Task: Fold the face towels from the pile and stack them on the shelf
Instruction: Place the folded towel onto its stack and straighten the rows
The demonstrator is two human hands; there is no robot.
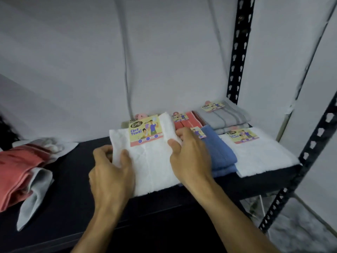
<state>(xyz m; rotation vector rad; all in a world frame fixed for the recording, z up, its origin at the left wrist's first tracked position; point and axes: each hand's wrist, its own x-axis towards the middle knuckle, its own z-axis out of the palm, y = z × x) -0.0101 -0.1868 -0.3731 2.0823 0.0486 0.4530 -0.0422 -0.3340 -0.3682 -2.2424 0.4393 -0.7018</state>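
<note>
Head camera looks down at a dark shelf (pixel 76 179) where two bare hands work on a white towel (pixel 155 167). This towel lies flat near the front edge, in the middle of the shelf. On its top sits a yellow paper tag (pixel 145 131) with "ENE" in a dark oval and "Face Towel" in blue letters, plus a drawing of people. The left hand (pixel 111 172) grips the towel's left edge, thumb on top and fingers curled under it. The right hand (pixel 189 154) pinches the right edge, where the cloth bends up into a fold. Just beside it on the right lies a folded blue towel (pixel 218 154), then a flat white folded towel (pixel 260 156) with the same kind of tag; its words are too blurry to read well. Behind them sit a red towel (pixel 189 121) and a stack of grey towels (pixel 224 118), each with a small tag. Far left lies a loose pile (pixel 23 172) of red and grey cloths. A black metal post (pixel 238 50) with holes stands at the back right.
</note>
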